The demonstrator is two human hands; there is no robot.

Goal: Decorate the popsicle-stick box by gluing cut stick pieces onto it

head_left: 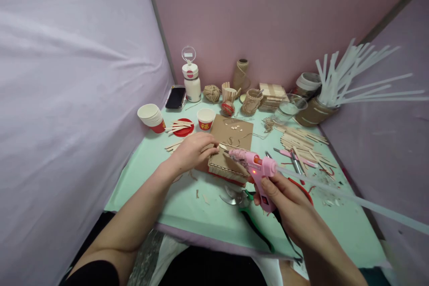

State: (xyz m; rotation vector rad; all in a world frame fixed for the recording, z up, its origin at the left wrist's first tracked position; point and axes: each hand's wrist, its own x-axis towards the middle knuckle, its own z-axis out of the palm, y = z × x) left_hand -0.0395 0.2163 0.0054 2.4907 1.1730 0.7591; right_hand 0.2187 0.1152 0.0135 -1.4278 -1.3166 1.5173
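My right hand [278, 190] grips a pink hot glue gun [259, 165] with an orange light lit and a long clear glue stick [351, 199] trailing from its back. Its nozzle points left, close to a small pale wooden piece [223, 146] at the fingertips of my left hand [196, 149]. Those fingers are pinched together over the near corner of a cardboard box [226, 163] edged with craft-stick pieces. Behind the box lies a brown board [234, 127] with small wood chips on it. Below the gun, green-handled cutters [256, 228] rest on the table.
Stacked paper cups [150, 117], a red lid [183, 128] with sticks and a single cup [205, 119] stand left. At the back are a white bottle [192, 85] and twine ball [212, 93]. Rightward lie craft sticks [298, 143], a pink knife [310, 161] and glue sticks [348, 76].
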